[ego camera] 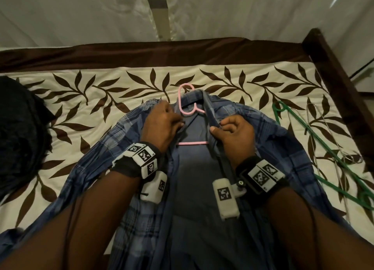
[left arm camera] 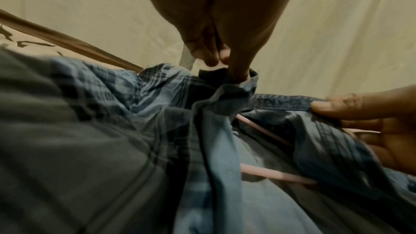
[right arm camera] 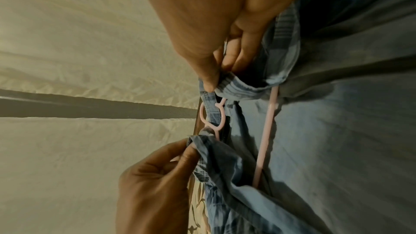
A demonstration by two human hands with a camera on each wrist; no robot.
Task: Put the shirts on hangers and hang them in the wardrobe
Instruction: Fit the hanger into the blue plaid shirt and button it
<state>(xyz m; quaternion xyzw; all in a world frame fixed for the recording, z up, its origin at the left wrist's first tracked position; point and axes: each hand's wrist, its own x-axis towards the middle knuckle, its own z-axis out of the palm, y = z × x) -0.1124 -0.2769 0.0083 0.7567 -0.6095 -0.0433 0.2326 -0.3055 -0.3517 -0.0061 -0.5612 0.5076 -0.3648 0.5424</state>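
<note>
Soft, light blue plaid shirt point(ego camera: 202, 168) lies open mid-frame on the bed point(ego camera: 101, 83) over a stiff pink hanger point(ego camera: 189, 107), left hand point(ego camera: 162, 124) and right hand point(ego camera: 234, 134) each pinching a front edge below the collar, probably the best hold.

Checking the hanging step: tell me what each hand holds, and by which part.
Both hold the blue plaid shirt: left hand pinches the left front edge near the collar, right hand the right front edge.

A leaf-patterned bedspread point(ego camera: 121, 91) covers the dark wooden bed frame point(ego camera: 332, 67), with pale curtains point(ego camera: 81, 14) behind it.
</note>
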